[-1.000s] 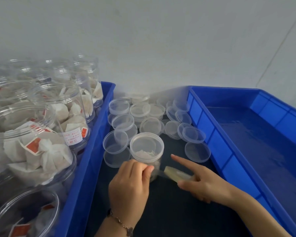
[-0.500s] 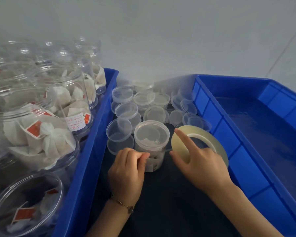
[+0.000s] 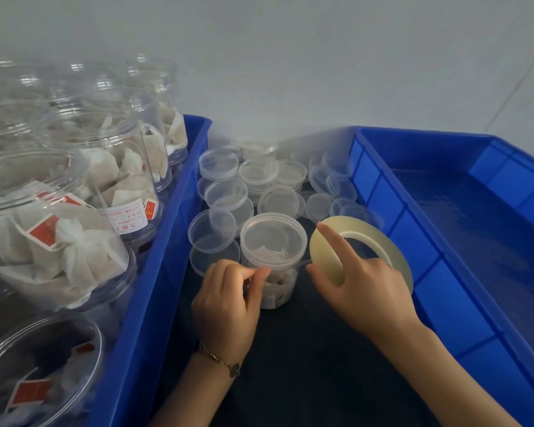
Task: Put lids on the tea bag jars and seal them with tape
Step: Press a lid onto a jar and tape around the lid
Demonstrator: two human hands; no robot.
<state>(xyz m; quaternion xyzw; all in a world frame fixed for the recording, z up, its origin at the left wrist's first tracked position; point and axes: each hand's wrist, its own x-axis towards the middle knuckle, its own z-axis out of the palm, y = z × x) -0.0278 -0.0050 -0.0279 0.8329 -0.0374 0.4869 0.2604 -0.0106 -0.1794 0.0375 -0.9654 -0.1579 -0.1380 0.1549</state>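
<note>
One small clear round tea bag jar (image 3: 272, 260), lid on, stands on the dark mat between the hands; the left hand (image 3: 228, 300) pinches at its rim, fingers curled. Just right of it, the right hand (image 3: 361, 288) grips one flat tape roll (image 3: 356, 245), index finger straight across it. Beyond the fingertips, well over a dozen loose translucent round lids (image 3: 272, 177) lie piled.

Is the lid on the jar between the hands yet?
On. A clear lid caps the upright jar; tea bags show through it. Tape seal: cannot tell.
</note>
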